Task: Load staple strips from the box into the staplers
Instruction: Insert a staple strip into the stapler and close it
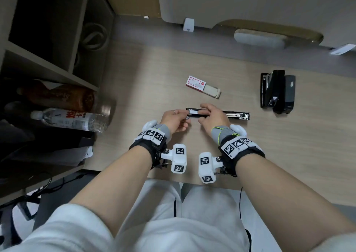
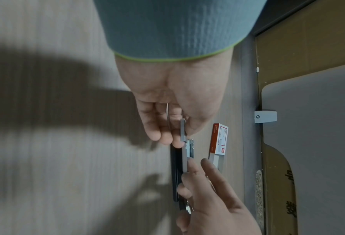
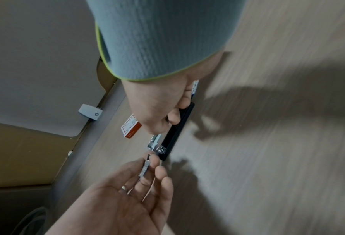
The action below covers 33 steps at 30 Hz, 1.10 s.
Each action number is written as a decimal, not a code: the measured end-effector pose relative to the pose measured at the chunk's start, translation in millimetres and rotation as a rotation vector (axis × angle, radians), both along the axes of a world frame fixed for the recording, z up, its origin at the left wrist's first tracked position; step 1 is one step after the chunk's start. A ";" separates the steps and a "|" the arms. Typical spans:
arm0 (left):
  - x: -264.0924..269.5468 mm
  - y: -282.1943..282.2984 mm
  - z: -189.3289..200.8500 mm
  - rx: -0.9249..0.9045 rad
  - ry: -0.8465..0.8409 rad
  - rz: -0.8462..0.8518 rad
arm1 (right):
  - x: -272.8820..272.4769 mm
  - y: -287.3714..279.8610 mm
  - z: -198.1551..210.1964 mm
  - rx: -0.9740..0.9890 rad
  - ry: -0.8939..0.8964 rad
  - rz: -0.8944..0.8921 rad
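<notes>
Nearest to me, I am seeing two hands working at one long black stapler (image 1: pixel 237 115) lying opened flat across the desk (image 1: pixel 289 155). My left hand (image 1: pixel 174 119) is pinching one staple strip (image 2: pixel 183 132) between thumb and fingertips, its end touching the stapler's metal channel. My right hand (image 1: pixel 212 118) is curling over the stapler's middle, fingers gripping its body. Beyond them, one red-and-white staple box (image 1: pixel 195 83) is lying with its inner tray slid partly out. Farther right, well apart, one second black stapler (image 1: pixel 277 91) is resting. On the left shelf, two bottles are lying: one clear (image 1: pixel 69 119), one brown (image 1: pixel 59 96).
</notes>
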<state>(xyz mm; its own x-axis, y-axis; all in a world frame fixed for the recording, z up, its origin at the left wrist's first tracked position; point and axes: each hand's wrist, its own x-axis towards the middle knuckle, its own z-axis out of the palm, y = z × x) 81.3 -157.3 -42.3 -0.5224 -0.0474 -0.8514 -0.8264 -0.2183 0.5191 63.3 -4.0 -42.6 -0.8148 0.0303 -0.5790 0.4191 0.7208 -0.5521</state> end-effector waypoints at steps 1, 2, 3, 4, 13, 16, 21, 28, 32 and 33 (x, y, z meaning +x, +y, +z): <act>-0.2 0.0 0.3 -0.014 0.006 0.009 | 0.4 -0.2 0.9 -0.006 0.014 -0.008; 0.0 0.3 0.6 -0.032 0.015 0.026 | 1.6 0.0 1.9 -0.003 0.039 -0.030; -0.1 0.3 2.5 -0.048 0.023 0.043 | 2.2 0.4 4.2 0.012 0.074 -0.060; -0.5 0.1 3.9 -0.054 0.032 0.050 | 2.7 0.4 6.9 0.035 0.107 -0.087; -5.2 17.7 19.5 0.021 0.118 -0.082 | 0.3 14.2 27.4 -0.070 0.031 0.039; -7.1 21.9 21.5 0.005 0.115 -0.155 | -1.9 19.1 29.4 -0.011 0.061 0.076; -13.0 17.4 11.5 -0.426 0.048 -0.012 | -6.2 30.6 26.5 0.158 0.075 0.064; -9.5 17.0 0.3 -0.255 -0.025 -0.047 | -13.6 26.0 22.9 0.293 -0.009 0.093; -9.6 21.1 -3.9 -0.210 -0.025 -0.010 | -17.0 25.3 19.9 0.274 0.001 0.073; -10.8 21.3 -4.2 -0.208 -0.030 -0.003 | -17.4 25.5 20.1 0.263 0.013 0.063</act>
<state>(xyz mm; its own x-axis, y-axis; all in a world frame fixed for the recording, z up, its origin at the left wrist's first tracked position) 70.5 -136.0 -46.5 -0.4973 -0.2221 -0.8387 -0.8427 -0.1062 0.5278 45.8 21.5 -22.5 -0.8274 0.1271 -0.5470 0.3625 0.8649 -0.3473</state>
